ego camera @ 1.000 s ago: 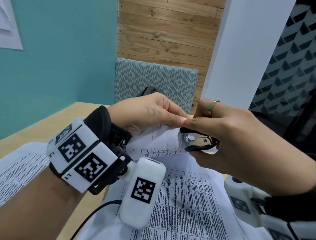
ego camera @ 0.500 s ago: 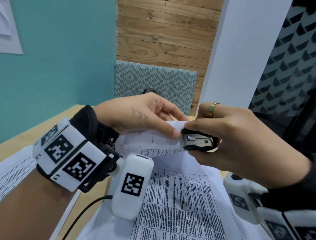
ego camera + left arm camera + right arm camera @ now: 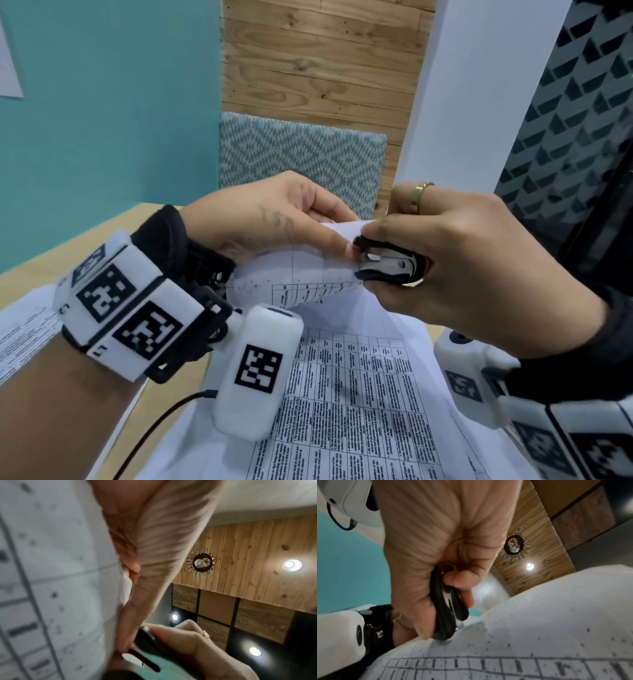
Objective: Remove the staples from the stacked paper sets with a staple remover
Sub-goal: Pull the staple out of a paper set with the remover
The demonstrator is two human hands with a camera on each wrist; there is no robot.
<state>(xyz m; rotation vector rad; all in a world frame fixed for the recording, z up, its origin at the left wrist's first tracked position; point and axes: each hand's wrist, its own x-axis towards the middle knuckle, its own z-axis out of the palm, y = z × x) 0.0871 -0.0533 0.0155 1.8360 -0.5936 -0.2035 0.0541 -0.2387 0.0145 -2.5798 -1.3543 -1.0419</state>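
My left hand (image 3: 274,219) pinches the raised top corner of a stapled paper set (image 3: 301,274) printed with tables, lifted off the table. My right hand (image 3: 455,260) grips a black and silver staple remover (image 3: 387,263), whose jaws are squeezed together against that corner, right beside my left thumb. In the right wrist view the staple remover (image 3: 447,609) sits between thumb and fingers, its tip on the paper (image 3: 539,622). The left wrist view shows the paper (image 3: 51,574) close up and my right hand (image 3: 188,649) beyond it. The staple itself is hidden.
More printed sheets (image 3: 342,411) lie below the hands on the wooden table (image 3: 68,260), with another sheet (image 3: 24,335) at the left. A patterned chair back (image 3: 301,154) stands behind the table, by a teal wall and a white pillar.
The staple remover's jaws went from spread to squeezed on the paper corner. Both hands rose slightly and my left hand shifted its pinch closer to the tool.
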